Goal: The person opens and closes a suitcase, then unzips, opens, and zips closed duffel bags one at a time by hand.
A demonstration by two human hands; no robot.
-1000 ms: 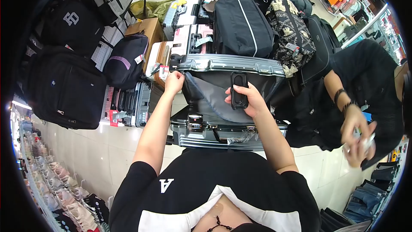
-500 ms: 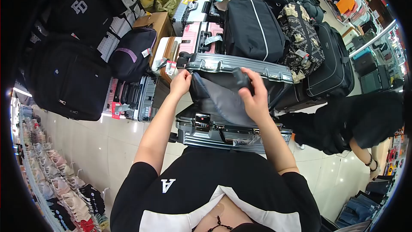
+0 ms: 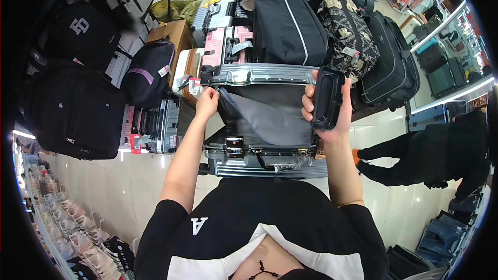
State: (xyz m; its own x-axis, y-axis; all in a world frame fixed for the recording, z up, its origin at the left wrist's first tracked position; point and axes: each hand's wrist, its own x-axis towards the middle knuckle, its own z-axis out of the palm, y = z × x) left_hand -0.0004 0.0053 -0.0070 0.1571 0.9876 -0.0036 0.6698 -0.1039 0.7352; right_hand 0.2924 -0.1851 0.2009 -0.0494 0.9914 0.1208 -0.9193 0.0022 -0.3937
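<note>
An open grey hard-shell suitcase [image 3: 259,168] lies in front of me, its lid raised at the back. Its grey lining flap [image 3: 275,119] slants down across the inside. My left hand [image 3: 207,102] is closed in a pinch at the upper left corner of the flap, on its edge. Held up over the suitcase's right end is a black oblong handle-like part [image 3: 328,98], with my right hand [image 3: 334,119] wrapped round it from behind. The suitcase's latches show at the front rim.
Black backpacks [image 3: 72,109] stand at the left. Behind the suitcase are a black bag [image 3: 288,28], a patterned bag [image 3: 350,36] and more luggage. A person in black [image 3: 436,150] is at the right. Clothing racks [image 3: 78,228] line the lower left.
My right hand has moved right and turned the black part up towards the camera. My left hand stays at the flap's corner. The other person's hands have left view.
</note>
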